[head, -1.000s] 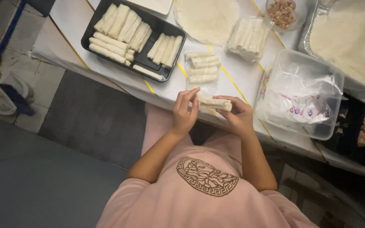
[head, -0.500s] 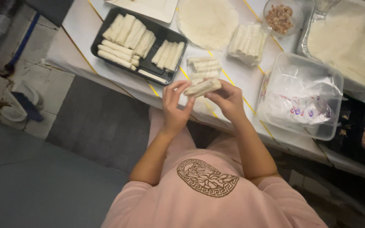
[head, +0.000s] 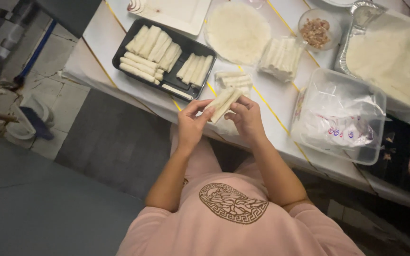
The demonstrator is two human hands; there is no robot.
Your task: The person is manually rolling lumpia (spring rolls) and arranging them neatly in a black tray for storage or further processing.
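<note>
The pale rolled wrap (head: 222,103) is held above the near edge of the white table (head: 281,102), in front of the person's chest. Its long axis runs diagonally, from the lower end at the left thumb up and away toward the right. The lower end is pinched by the left hand (head: 189,124), whose fingers are curled closed on it. The upper half is supported by the right hand (head: 246,118), fingers bent around the roll from the far side. Both hands are in contact with the roll; neither is nearer.

Just beyond the roll, a small stack of finished rolls (head: 234,80) lies on the table. Further left, the black tray (head: 164,87) is partly filled with rolls. A round wrapper sheet (head: 237,32) lies beyond the stack. A clear plastic tub (head: 340,118) sits to the right.
</note>
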